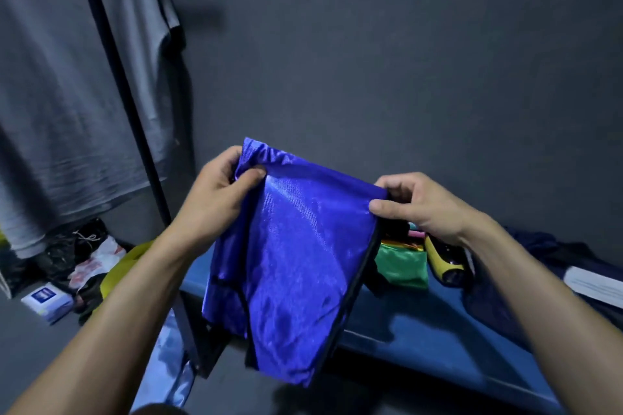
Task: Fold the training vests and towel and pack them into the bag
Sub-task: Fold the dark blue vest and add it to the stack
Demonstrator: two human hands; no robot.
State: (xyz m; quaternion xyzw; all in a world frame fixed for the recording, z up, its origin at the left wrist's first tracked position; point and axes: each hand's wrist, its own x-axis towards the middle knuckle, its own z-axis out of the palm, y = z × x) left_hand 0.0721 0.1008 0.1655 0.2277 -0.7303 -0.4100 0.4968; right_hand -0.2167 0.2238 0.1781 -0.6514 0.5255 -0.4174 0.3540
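Note:
A shiny blue training vest (pixel 296 256) with black trim hangs in the air in front of me, over the edge of a blue bed (pixel 421 330). My left hand (pixel 219 185) pinches its top left corner. Its top right corner is pinched between the thumb and fingers of my right hand (pixel 414 204). Behind the vest, on the bed, lies a folded green vest (pixel 401 264) with other coloured fabric (pixel 403 243) just past it. No bag or towel can be told apart here.
A yellow and black object (pixel 445 261) lies right of the green vest. Dark blue cloth (pixel 539 246) and a white book (pixel 593 283) sit at the far right. Grey clothes (pixel 67 111) hang left beside a black bed post (pixel 135 118). Bags and a small box (pixel 47 301) clutter the floor.

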